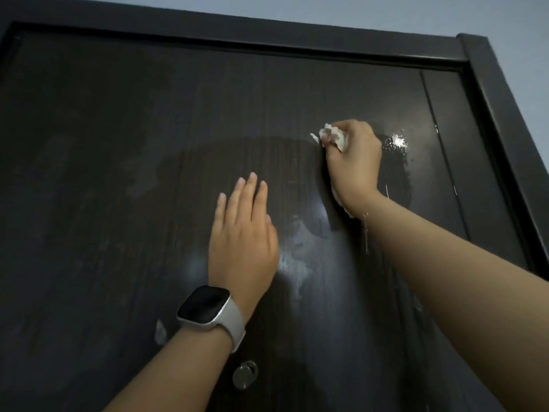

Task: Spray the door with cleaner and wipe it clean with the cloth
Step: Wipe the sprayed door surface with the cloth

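Observation:
A dark wood-grain door (124,150) fills the view, seen from below. My right hand (355,165) grips a crumpled white cloth (332,137) and holds it against the upper right part of the door. Wet foam and droplets (396,142) glisten just right of that hand, and thin drips run down below it. My left hand (242,233), with a white smartwatch (208,307) on the wrist, lies flat on the door with straight fingers. No spray bottle is in view.
A dark door frame (502,120) runs along the top and right side, with pale wall (416,13) beyond. A round metal lock (245,374) sits low on the door. A small pale chip (160,331) marks the door at lower left.

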A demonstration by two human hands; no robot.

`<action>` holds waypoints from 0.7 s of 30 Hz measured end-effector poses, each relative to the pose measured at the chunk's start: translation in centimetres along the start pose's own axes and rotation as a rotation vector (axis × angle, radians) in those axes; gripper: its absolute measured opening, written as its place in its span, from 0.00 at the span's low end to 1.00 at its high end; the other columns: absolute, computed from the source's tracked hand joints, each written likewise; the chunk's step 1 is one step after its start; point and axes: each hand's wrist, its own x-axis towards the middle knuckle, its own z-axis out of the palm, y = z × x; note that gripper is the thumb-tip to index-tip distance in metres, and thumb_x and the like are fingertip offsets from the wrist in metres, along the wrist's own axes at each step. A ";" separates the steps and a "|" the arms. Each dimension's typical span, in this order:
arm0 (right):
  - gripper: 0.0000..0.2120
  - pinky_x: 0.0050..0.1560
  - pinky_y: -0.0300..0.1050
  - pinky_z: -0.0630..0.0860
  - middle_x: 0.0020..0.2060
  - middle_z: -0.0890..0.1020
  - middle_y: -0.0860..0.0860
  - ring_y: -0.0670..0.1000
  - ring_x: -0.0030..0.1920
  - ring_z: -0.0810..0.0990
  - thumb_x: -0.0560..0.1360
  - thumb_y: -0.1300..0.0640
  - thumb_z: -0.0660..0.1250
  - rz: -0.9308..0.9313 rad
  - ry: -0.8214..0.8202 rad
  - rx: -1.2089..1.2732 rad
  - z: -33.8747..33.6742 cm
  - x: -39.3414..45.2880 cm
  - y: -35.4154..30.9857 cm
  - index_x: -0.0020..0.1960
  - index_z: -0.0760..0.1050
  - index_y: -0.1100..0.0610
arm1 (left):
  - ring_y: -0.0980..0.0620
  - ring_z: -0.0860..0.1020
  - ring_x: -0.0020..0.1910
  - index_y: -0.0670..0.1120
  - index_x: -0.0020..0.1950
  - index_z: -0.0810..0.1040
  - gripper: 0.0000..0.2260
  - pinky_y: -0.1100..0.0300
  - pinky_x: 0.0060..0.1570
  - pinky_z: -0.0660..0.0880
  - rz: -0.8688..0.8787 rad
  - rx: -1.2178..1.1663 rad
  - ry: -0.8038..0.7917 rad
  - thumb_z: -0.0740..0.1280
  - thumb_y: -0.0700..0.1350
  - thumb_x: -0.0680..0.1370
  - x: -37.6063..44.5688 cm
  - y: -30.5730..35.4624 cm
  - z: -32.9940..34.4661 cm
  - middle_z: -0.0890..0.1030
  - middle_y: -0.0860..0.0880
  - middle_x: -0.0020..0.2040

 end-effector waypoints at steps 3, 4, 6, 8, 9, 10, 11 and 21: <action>0.08 0.52 0.40 0.67 0.51 0.79 0.56 0.57 0.53 0.77 0.74 0.62 0.67 -0.143 -0.069 -0.018 1.3 -0.6 -0.9 0.52 0.80 0.60 | 0.47 0.63 0.75 0.41 0.74 0.68 0.22 0.47 0.75 0.58 0.007 -0.004 0.024 0.52 0.45 0.80 -0.2 -0.3 0.2 0.67 0.45 0.75; 0.08 0.53 0.42 0.68 0.51 0.79 0.57 0.57 0.53 0.77 0.73 0.62 0.67 -0.208 -0.122 -0.016 1.5 -0.7 -1.1 0.52 0.80 0.60 | 0.47 0.63 0.75 0.41 0.73 0.68 0.22 0.48 0.75 0.58 0.010 -0.004 0.029 0.52 0.45 0.80 -0.1 -0.3 0.2 0.67 0.45 0.75; 0.08 0.52 0.44 0.69 0.51 0.79 0.57 0.57 0.53 0.77 0.74 0.61 0.67 -0.280 -0.194 -0.033 1.1 -0.2 -1.1 0.52 0.79 0.61 | 0.47 0.63 0.75 0.42 0.73 0.68 0.22 0.49 0.75 0.57 0.010 -0.007 0.031 0.52 0.45 0.80 -0.1 -0.3 0.1 0.67 0.45 0.75; 0.08 0.50 0.42 0.67 0.52 0.79 0.57 0.57 0.54 0.77 0.75 0.59 0.67 -0.226 -0.172 -0.082 0.6 1.4 -0.6 0.53 0.79 0.60 | 0.48 0.63 0.75 0.42 0.73 0.68 0.22 0.49 0.75 0.56 0.007 -0.017 0.031 0.52 0.45 0.80 -0.1 -0.3 0.1 0.67 0.45 0.75; 0.08 0.48 0.41 0.66 0.53 0.79 0.57 0.57 0.54 0.77 0.75 0.58 0.67 -0.165 -0.139 -0.094 0.4 2.3 -0.4 0.53 0.79 0.60 | 0.48 0.63 0.75 0.42 0.73 0.68 0.22 0.49 0.75 0.56 0.006 -0.021 0.031 0.52 0.45 0.80 -0.2 -0.4 0.1 0.67 0.45 0.75; 0.08 0.46 0.38 0.64 0.54 0.79 0.56 0.56 0.54 0.77 0.76 0.57 0.66 -0.106 -0.107 -0.095 0.3 2.9 -0.2 0.53 0.79 0.59 | 0.48 0.63 0.75 0.42 0.73 0.68 0.22 0.49 0.75 0.57 0.005 -0.024 0.033 0.52 0.45 0.80 -0.2 -0.4 0.1 0.67 0.46 0.75; 0.08 0.46 0.37 0.63 0.54 0.79 0.56 0.56 0.54 0.77 0.77 0.57 0.65 -0.068 -0.080 -0.095 0.4 3.2 -0.1 0.52 0.79 0.59 | 0.48 0.63 0.75 0.42 0.73 0.68 0.22 0.48 0.75 0.57 0.003 -0.028 0.034 0.52 0.45 0.80 -0.1 -0.4 0.1 0.67 0.46 0.75; 0.08 0.48 0.42 0.80 0.42 0.85 0.50 0.47 0.46 0.83 0.67 0.56 0.78 0.226 -0.546 0.235 -0.2 2.1 -4.3 0.43 0.84 0.59 | 0.51 0.62 0.75 0.43 0.72 0.70 0.21 0.53 0.76 0.54 -0.013 -0.183 0.008 0.54 0.44 0.80 0.0 -0.5 -0.4 0.68 0.47 0.74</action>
